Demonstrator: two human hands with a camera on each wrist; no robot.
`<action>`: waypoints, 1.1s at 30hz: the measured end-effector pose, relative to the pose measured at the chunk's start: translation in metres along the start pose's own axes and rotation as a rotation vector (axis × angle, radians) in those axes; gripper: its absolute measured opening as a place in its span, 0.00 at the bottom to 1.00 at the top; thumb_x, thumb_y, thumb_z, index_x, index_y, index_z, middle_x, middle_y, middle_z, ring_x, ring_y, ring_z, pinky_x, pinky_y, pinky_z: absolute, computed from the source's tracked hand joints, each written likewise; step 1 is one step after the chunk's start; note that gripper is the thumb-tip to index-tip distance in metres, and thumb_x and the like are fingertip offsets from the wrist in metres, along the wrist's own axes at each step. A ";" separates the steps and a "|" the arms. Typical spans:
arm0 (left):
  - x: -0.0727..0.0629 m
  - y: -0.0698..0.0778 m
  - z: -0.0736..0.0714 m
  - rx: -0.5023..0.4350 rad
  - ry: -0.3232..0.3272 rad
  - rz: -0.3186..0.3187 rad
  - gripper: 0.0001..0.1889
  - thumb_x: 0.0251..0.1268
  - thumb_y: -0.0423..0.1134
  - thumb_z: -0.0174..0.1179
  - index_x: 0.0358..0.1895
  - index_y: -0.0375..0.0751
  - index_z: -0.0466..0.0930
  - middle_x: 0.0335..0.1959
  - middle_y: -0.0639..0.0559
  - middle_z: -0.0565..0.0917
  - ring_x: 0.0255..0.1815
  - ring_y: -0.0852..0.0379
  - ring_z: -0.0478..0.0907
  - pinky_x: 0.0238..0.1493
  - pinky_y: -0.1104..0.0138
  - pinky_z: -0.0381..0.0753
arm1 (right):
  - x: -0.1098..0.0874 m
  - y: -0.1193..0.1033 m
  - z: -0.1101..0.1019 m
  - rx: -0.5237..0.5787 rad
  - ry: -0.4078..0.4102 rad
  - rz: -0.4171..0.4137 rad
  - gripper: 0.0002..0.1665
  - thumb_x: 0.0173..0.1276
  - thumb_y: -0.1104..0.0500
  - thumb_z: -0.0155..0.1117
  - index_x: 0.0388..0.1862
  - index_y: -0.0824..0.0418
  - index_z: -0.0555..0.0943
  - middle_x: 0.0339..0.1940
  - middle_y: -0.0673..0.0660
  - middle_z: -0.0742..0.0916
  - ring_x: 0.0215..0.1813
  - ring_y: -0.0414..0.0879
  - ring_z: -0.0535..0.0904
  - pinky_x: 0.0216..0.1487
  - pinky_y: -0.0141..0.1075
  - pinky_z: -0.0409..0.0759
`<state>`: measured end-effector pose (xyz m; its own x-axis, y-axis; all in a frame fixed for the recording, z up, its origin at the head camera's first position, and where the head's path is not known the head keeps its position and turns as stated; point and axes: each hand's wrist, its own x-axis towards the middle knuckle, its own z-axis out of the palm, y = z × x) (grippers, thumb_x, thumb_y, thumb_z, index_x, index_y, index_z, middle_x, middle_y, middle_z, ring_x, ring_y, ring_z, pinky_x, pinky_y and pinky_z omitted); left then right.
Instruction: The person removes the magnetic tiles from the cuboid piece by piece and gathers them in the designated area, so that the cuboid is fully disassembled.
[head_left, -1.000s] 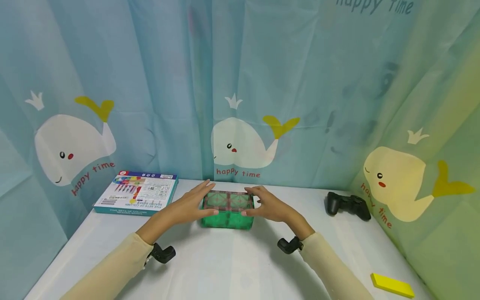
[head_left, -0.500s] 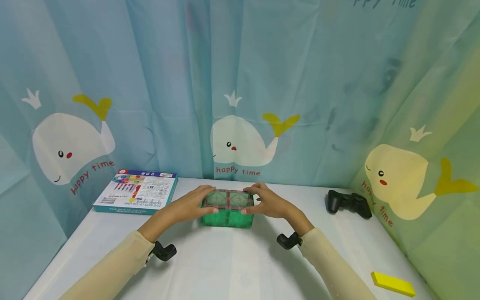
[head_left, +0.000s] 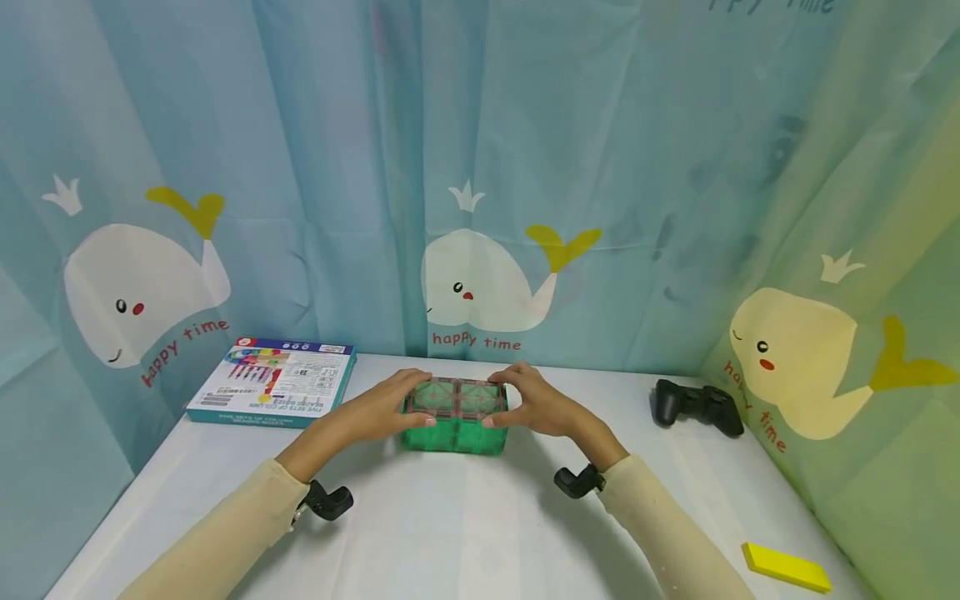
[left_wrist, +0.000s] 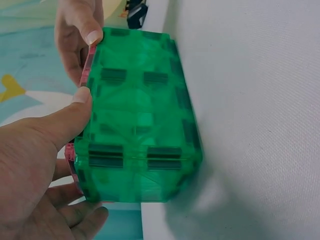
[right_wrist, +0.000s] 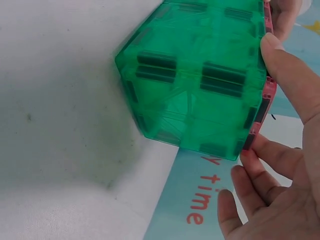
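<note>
A box of translucent magnetic tiles [head_left: 453, 437] stands on the table in the middle of the head view. Green tiles make its walls, and pink-framed tiles [head_left: 480, 400] lie across its top. My left hand [head_left: 378, 410] holds the left end, thumb at the front top edge and fingers reaching round toward the back. From the other end my right hand [head_left: 543, 405] holds it in the same way. Dark magnet strips show through the green wall [left_wrist: 140, 115] in the left wrist view. In the right wrist view my right thumb [right_wrist: 277, 55] presses the pink-edged rim.
A flat boxed toy set [head_left: 273, 383] lies at the back left of the white table [head_left: 465, 533]. At the back right sits a black game controller [head_left: 696, 407]. A yellow block [head_left: 786, 567] lies near the right edge. Whale-print curtains [head_left: 345, 167] stand behind and beside the table.
Over the last second my left fingers have lowered closer against the top back edge of the tile box. The box and my right hand stay nearly still; the head view shifts slightly.
</note>
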<state>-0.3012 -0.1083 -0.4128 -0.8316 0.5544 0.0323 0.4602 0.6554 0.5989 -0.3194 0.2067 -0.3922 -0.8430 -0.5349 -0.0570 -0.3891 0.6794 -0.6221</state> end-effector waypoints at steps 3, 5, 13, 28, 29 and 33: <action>0.000 0.001 -0.001 -0.003 -0.003 -0.002 0.44 0.76 0.55 0.65 0.83 0.35 0.57 0.83 0.35 0.59 0.84 0.35 0.56 0.81 0.40 0.61 | -0.002 -0.002 0.001 -0.024 0.033 -0.006 0.50 0.64 0.38 0.79 0.78 0.58 0.72 0.74 0.62 0.70 0.76 0.61 0.65 0.70 0.61 0.73; 0.000 0.001 -0.001 -0.004 -0.003 -0.002 0.43 0.76 0.55 0.65 0.83 0.36 0.57 0.83 0.35 0.59 0.84 0.35 0.56 0.81 0.40 0.60 | -0.003 -0.003 0.002 -0.043 0.061 -0.014 0.49 0.63 0.38 0.80 0.77 0.57 0.72 0.73 0.60 0.70 0.75 0.59 0.65 0.70 0.61 0.73; 0.001 0.001 -0.002 -0.012 -0.006 0.002 0.43 0.76 0.55 0.65 0.83 0.36 0.57 0.83 0.35 0.59 0.84 0.35 0.55 0.80 0.39 0.60 | -0.009 -0.009 0.002 -0.038 0.129 -0.042 0.49 0.62 0.41 0.82 0.76 0.58 0.73 0.69 0.59 0.71 0.71 0.57 0.67 0.68 0.59 0.74; 0.000 -0.002 -0.002 -0.011 -0.005 0.011 0.45 0.75 0.57 0.65 0.83 0.35 0.56 0.83 0.34 0.58 0.84 0.34 0.56 0.80 0.39 0.61 | -0.041 0.021 -0.040 -0.024 0.223 -0.046 0.42 0.66 0.47 0.80 0.74 0.61 0.74 0.63 0.62 0.74 0.65 0.57 0.71 0.66 0.57 0.74; 0.000 -0.002 -0.002 -0.011 -0.005 0.014 0.45 0.75 0.56 0.65 0.83 0.35 0.56 0.83 0.34 0.58 0.84 0.34 0.56 0.80 0.39 0.61 | -0.046 0.026 -0.043 -0.029 0.228 -0.029 0.43 0.66 0.47 0.80 0.74 0.61 0.75 0.64 0.62 0.74 0.65 0.58 0.71 0.65 0.57 0.75; 0.000 -0.001 -0.001 -0.012 -0.004 0.026 0.45 0.75 0.55 0.65 0.83 0.33 0.56 0.83 0.33 0.59 0.84 0.34 0.56 0.80 0.40 0.61 | -0.072 0.048 -0.056 -0.035 0.236 0.049 0.44 0.67 0.47 0.79 0.75 0.63 0.73 0.65 0.65 0.73 0.66 0.62 0.70 0.65 0.59 0.75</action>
<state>-0.3023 -0.1097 -0.4127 -0.8180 0.5735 0.0452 0.4782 0.6342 0.6076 -0.2981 0.3062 -0.3741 -0.9230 -0.3714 0.1005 -0.3549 0.7208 -0.5954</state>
